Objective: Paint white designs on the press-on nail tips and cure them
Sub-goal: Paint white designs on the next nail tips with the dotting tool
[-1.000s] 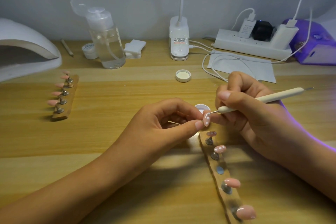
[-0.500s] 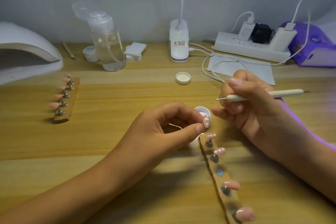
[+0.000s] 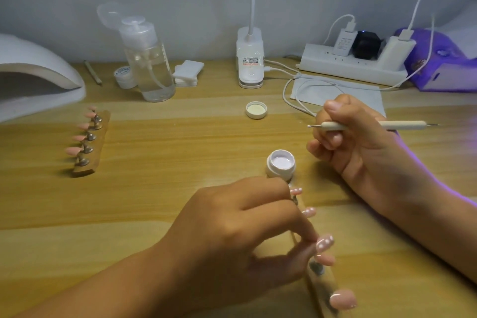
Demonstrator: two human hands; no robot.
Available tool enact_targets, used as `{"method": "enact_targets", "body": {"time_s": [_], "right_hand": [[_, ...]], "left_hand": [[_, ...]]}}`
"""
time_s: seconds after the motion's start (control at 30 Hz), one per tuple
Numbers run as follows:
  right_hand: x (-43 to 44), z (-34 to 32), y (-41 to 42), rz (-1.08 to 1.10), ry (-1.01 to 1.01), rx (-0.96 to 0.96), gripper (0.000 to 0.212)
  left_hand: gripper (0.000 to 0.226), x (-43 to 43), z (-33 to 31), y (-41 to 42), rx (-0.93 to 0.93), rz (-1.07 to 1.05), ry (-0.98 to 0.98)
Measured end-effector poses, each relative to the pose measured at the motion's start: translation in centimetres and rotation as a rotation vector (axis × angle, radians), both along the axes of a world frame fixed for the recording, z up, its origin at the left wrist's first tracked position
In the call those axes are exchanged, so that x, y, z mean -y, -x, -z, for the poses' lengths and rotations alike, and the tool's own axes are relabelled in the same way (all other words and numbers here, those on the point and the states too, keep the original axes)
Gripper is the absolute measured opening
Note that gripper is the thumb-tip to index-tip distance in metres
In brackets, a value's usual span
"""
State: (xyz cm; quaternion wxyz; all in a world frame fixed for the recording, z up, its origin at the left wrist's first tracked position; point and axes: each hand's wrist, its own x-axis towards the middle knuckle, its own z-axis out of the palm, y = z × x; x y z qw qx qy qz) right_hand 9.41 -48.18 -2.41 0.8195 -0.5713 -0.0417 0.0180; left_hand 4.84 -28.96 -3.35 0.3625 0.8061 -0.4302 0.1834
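curing lamp [image 3: 33,77]: white dome, upper left of frame, open side facing the middle of the worktop [image 3: 167,175].
far holder strip [image 3: 90,144]: wooden, left-centre, just below the lamp. Five pink tips on metal studs, all pointing left.
thin stick [image 3: 93,73]: upper left, lying between the lamp and the bottle.
small white jar [image 3: 124,76]: at the bottle's left side; touching or just beside, can't tell.
pump bottle [image 3: 148,59]: clear, upper left-centre, cap flipped open.
white pads [image 3: 187,72]: small stack just right of the bottle.
left hand [image 3: 232,235]: lower centre, thumb and forefinger pinching the dotted nail tip [image 3: 324,243]; other fingers curled over the strip.
dotted nail tip: pink with white dots, lower right-centre, directly over the near holder strip [image 3: 322,284], between two mounted tips. Seated or not, can't tell.
clip lamp [image 3: 249,59]: white base, top centre; neck runs out of the top of the frame.
jar lid [image 3: 256,110]: white, inside up, centre, well apart from the pot.
gel pot [image 3: 280,164]: open, white fill, centre, just above the near strip's top end.
near holder strip: runs from the pot down to the bottom edge, four other pink tips on it.
right hand [image 3: 353,137]: right-centre, fingers curled round the dotting tool [image 3: 402,125]. The tool is level, its ball end pointing left, up and right of the pot and clear of it.
paper sheet [image 3: 335,93]: white, upper right-centre, cables looped over it.
power strip [image 3: 353,67]: upper right, two white chargers and one black plug in it.
purple device [image 3: 444,64]: far upper right.
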Motion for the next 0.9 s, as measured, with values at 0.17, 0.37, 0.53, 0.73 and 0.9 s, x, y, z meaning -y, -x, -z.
{"method": "enact_targets", "body": {"time_s": [0.17,0.37,0.53,0.73,0.9], "right_hand": [[0.1,0.1,-0.2,0.013,-0.01,-0.005,0.021],[0.3,0.5,-0.3,0.032,0.036,0.046,0.023],[0.6,1.0,-0.5,0.08,0.184,0.211,0.017],[0.6,1.0,0.1,0.108,0.443,0.412,0.017],[0.0,1.2,0.7,0.02,0.636,0.52,0.014]], "left_hand": [[0.012,-0.2,0.7,-0.3,0.019,-0.004,-0.106],[0.013,-0.2,0.9,-0.5,-0.013,0.031,-0.126],[0.012,-0.7,1.0,-0.7,-0.07,0.011,-0.171],[0.007,-0.7,0.8,-0.2,0.039,0.11,-0.208],[0.017,-0.8,0.6,-0.2,0.029,0.167,-0.272]]}}
